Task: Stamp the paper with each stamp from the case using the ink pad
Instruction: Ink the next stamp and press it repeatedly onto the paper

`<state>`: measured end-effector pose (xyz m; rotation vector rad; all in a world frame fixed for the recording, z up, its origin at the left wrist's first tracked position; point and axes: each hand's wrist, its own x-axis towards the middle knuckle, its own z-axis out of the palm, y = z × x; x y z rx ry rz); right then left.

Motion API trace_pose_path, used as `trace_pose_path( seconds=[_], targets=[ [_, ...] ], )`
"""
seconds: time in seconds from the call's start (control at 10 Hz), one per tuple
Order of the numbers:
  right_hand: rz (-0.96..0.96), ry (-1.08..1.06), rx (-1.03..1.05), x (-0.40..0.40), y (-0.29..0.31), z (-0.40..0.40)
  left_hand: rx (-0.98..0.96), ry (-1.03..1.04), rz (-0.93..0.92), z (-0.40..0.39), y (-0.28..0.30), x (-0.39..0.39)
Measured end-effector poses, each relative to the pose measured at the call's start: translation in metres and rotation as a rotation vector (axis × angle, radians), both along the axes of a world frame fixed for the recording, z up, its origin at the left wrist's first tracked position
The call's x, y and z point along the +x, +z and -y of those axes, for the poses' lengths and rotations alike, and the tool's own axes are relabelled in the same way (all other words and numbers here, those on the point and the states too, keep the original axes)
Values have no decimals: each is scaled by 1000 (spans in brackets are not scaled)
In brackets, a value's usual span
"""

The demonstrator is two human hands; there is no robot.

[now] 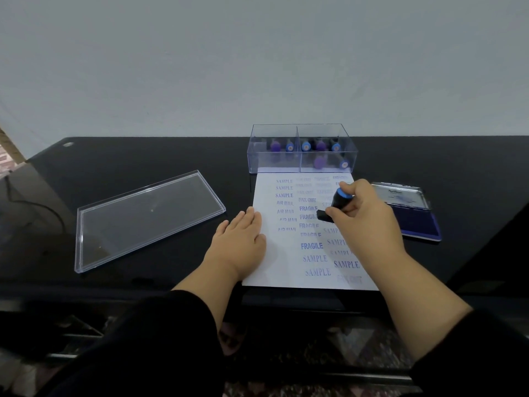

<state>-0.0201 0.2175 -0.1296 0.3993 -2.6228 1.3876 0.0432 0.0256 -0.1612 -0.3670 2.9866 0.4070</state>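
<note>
I'm seeing right hand [362, 216], fingers pinching stamp [336, 204] over paper [286, 265] w/ many imprints, left hand [242, 242] lying flat on it; approx. seven stamps remaining in case [300, 164].

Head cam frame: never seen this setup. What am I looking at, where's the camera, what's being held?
No robot here: a person's two bare hands, filmed from a wide-angle camera on their head looking down. The left hand lies flat on the stamped paper, steadying it. The right hand grips a blue-topped stamp over the sheet. On the black table: a clear stamp case with more stamps, its lid left of the paper, and an open ink pad to the right.
</note>
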Motion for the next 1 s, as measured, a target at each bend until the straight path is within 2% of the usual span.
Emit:
trace_pose_path(
  seconds=[0.7, 1.0],
  targets=[
    [5, -19, 8, -2, 2, -6, -6, 2, -5, 0, -1, -1],
    [-40, -113, 11, -11, 8, -22, -27, 1, -10, 0, -3, -1]
  ],
)
